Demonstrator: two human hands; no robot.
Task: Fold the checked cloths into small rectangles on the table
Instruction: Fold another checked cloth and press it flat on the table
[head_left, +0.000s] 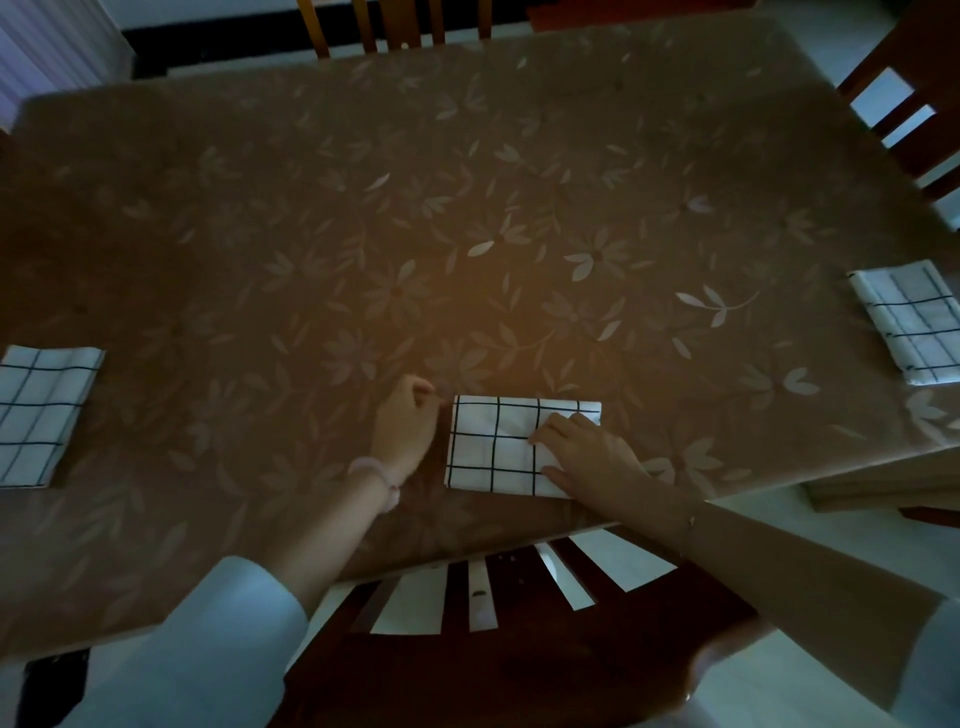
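Observation:
A white cloth with black checks (493, 441) lies folded into a small rectangle near the table's front edge. My right hand (587, 457) lies flat on its right half, fingers straight and spread. My left hand (405, 426) sits just left of the cloth with its fingers curled, holding nothing that I can see. A second folded checked cloth (36, 410) lies at the table's left edge. A third folded checked cloth (914, 322) lies at the right edge.
The table (467, 208) wears a brown cloth with a pale flower print. A dark wooden chair (493, 649) stands under the front edge below my arms. More chairs stand at the far side (395, 26) and the far right (914, 104).

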